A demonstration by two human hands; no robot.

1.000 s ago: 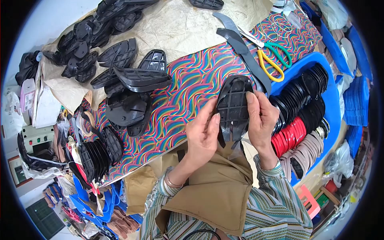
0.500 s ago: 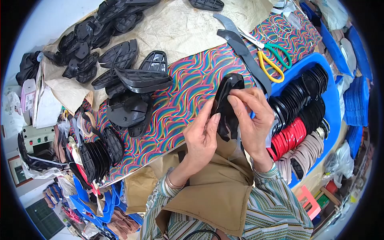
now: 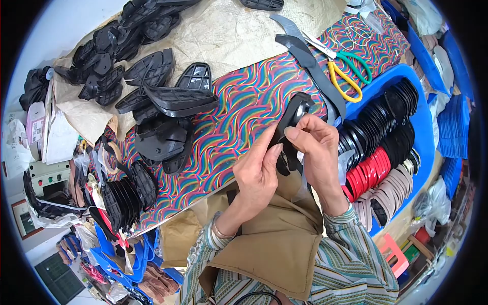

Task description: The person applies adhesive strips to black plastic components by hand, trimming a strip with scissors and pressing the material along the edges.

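Note:
A glossy black shoe sole piece (image 3: 296, 108) is held between my two hands, tilted above the patterned table cover. My left hand (image 3: 256, 170) grips its left edge, with the thumb and fingers closed on it. From the right, the thumb and bent fingers of my right hand (image 3: 316, 142) pinch its near face. My fingers hide part of the piece. Beyond it lie grey-black strips (image 3: 312, 68) and scissors (image 3: 338, 76) with one yellow and one green handle. Beside my right hand is a blue tub (image 3: 426, 127) of stacked black, red and beige shoe pieces.
Black shoe soles (image 3: 178, 99) are piled at the left on the table cover (image 3: 244, 107) and on beige sheeting (image 3: 229, 40). More soles (image 3: 122, 203) stand in a row at the near left edge. A loop of thin cord (image 3: 358, 33) lies behind the scissors.
My right hand has shifted slightly along the black sole piece, its fingers curling more tightly. The piece has turned a little, showing more of its glossy face. My left hand stays nearly in place.

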